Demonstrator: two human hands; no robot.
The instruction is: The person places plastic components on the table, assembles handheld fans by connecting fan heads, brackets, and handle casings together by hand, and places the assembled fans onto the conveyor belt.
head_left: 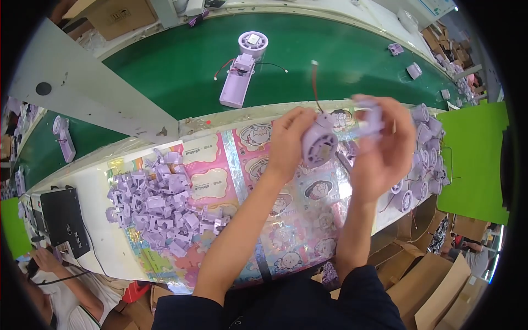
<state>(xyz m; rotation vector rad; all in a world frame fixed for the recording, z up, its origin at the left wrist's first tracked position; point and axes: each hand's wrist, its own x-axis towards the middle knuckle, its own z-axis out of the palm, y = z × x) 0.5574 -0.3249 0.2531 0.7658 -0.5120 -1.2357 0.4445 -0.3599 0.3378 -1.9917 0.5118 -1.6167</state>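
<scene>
My left hand is closed around the edge of a round lilac fan head, with a red-brown wire rising from its top to a white plug. Close by on the right, my right hand is blurred by motion. Between its fingers is a small lilac plastic part, apart from the fan head; its exact shape is smeared. A dark slim object shows between the fan head and my right hand; I cannot tell whether it is held.
Lilac brackets lie heaped on the printed sheets to the left. More fan heads are piled at right. A lilac fan assembly rests on the green conveyor belt. A grey post stands left. Another person's hand shows lower left.
</scene>
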